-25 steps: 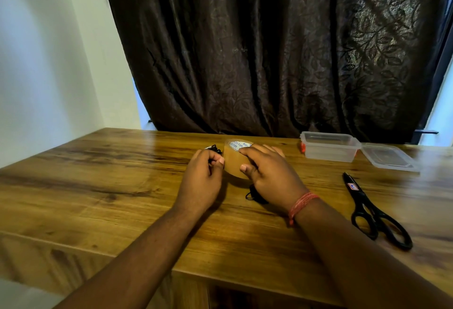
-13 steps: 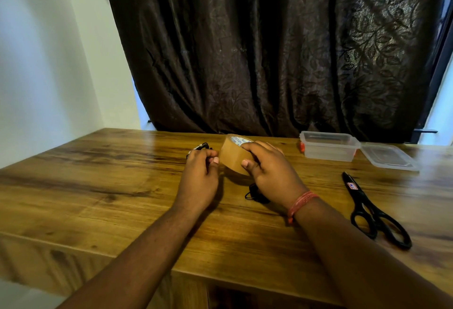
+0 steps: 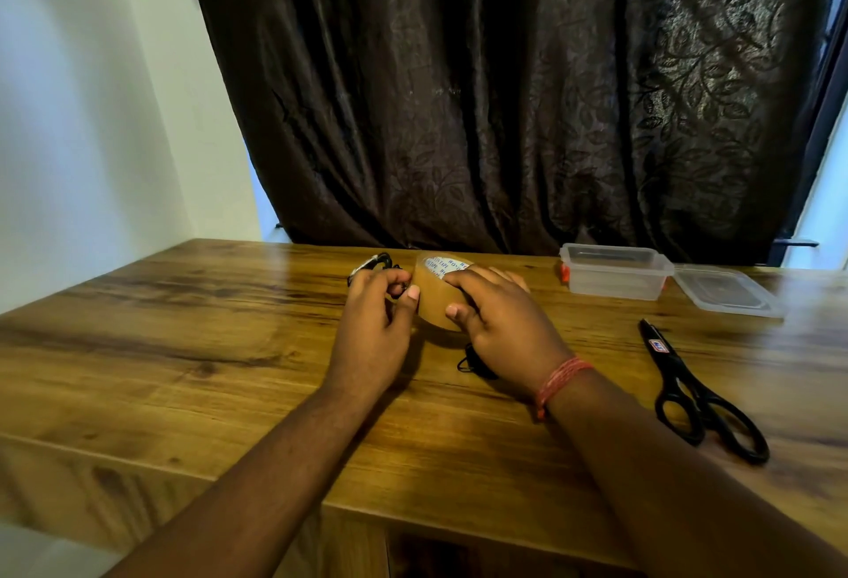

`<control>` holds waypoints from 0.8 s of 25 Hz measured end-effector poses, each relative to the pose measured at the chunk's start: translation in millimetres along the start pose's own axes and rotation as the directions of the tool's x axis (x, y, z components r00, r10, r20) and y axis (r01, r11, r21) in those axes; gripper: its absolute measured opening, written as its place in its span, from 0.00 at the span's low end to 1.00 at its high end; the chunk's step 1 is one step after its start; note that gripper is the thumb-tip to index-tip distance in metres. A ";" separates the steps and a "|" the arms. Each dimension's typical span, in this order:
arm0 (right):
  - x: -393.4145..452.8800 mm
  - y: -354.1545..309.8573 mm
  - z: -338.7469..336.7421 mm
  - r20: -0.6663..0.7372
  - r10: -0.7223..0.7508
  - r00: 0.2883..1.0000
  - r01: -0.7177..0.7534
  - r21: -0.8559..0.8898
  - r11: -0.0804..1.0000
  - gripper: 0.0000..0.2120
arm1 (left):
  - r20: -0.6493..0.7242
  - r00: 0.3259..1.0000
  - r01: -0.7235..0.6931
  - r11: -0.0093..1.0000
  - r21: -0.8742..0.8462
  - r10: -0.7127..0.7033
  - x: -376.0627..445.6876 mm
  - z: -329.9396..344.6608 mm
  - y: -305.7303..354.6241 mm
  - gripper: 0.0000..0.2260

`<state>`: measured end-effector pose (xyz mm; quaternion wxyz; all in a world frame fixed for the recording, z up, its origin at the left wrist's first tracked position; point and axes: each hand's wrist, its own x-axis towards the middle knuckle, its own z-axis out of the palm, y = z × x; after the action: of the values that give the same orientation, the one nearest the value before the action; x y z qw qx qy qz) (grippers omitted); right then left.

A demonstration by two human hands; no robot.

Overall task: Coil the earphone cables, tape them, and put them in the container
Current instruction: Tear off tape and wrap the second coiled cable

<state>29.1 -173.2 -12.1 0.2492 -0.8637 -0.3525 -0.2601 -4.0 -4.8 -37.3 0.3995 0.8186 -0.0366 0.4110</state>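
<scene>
— Since half a second ago, what has moved?

— Your brown roll of packing tape point(image 3: 436, 297) has tipped back a little, so its printed white core label now faces up more, and your left hand point(image 3: 374, 329) sits closer against it than before. The rest has stayed put.

— Start near me. What are my hands doing?

— Your left hand has its fingers curled round a coiled black earphone cable point(image 3: 376, 263), which pokes out beyond the knuckles; its thumb tip touches the side of the roll. Your right hand point(image 3: 500, 320), with a red thread bracelet point(image 3: 560, 378) at the wrist, grips the roll from above and holds it just off the wooden table point(image 3: 183, 371). A second small black earphone bundle point(image 3: 472, 362) lies on the table under that palm, partly hidden.

— And to my right?

— Black-handled scissors point(image 3: 693, 394) lie flat, blades closed, well apart from your hand.

— Farther back?

— A clear rectangular plastic container point(image 3: 615, 277) stands open near the far edge, with its clear lid point(image 3: 729, 293) lying just beside it on the right. Behind hangs a dark leaf-patterned curtain point(image 3: 504, 95).
</scene>
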 end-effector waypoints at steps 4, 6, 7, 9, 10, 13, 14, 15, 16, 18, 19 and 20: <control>-0.2 -0.8 2.0 0.002 -0.035 0.999 0.035 -0.050 0.998 0.17 | -0.015 0.999 -0.035 0.999 0.020 0.036 0.8 -1.0 -0.7 0.11; -0.3 -1.0 2.2 0.005 -0.045 0.999 0.045 -0.067 0.997 0.17 | -0.028 0.998 -0.059 0.998 0.016 0.059 1.1 -1.4 -1.2 0.09; -0.5 -0.8 2.0 0.007 -0.049 0.999 0.049 -0.073 0.996 0.17 | -0.030 0.997 -0.065 0.998 0.017 0.065 1.3 -1.6 -1.3 0.08; -0.5 -0.6 1.8 0.014 -0.052 0.999 0.053 -0.083 0.995 0.17 | -0.032 0.997 -0.066 0.998 0.017 0.066 1.5 -1.8 -1.0 0.06; -0.5 -0.7 1.7 0.017 -0.053 0.998 0.055 -0.090 0.994 0.16 | -0.033 0.998 -0.062 0.998 0.015 0.062 1.5 -2.1 -1.0 0.05; -0.6 -1.1 2.0 0.019 -0.067 0.998 0.069 -0.109 0.992 0.16 | -0.034 0.997 -0.069 0.998 0.013 0.069 2.5 -2.5 -2.8 0.04; -0.7 -1.0 1.9 0.019 -0.071 0.997 0.073 -0.113 0.991 0.16 | -0.028 0.997 -0.067 0.998 0.006 0.067 2.4 -2.5 -3.0 0.03; -0.8 -1.0 1.6 0.021 -0.073 0.997 0.075 -0.118 0.990 0.16 | -0.018 0.998 -0.059 0.998 -0.006 0.059 2.3 -2.2 -2.7 0.03; -1.0 -1.2 1.2 0.024 -0.076 0.997 0.078 -0.123 0.989 0.16 | -0.007 0.999 -0.048 0.999 -0.014 0.048 2.2 -1.7 -2.3 0.03; -1.1 -2.3 0.4 0.031 -0.078 0.996 0.081 -0.123 0.989 0.17 | 0.016 1.000 -0.022 1.000 -0.007 0.023 2.4 -0.9 -2.3 0.02; -0.8 -3.0 0.0 0.035 -0.075 0.997 0.078 -0.122 0.989 0.17 | 0.028 1.000 -0.014 1.000 0.000 0.014 2.3 -0.5 -2.4 0.02; -0.2 -3.5 -0.3 0.037 -0.069 0.997 0.073 -0.123 0.990 0.17 | 0.039 0.999 -0.013 1.000 -0.001 0.013 1.9 -0.5 -2.4 0.02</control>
<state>26.3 -171.3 -11.1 0.1798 -0.8686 -0.3701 -0.2760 -2.2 -2.3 -37.3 0.3960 0.8261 -0.0498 0.3977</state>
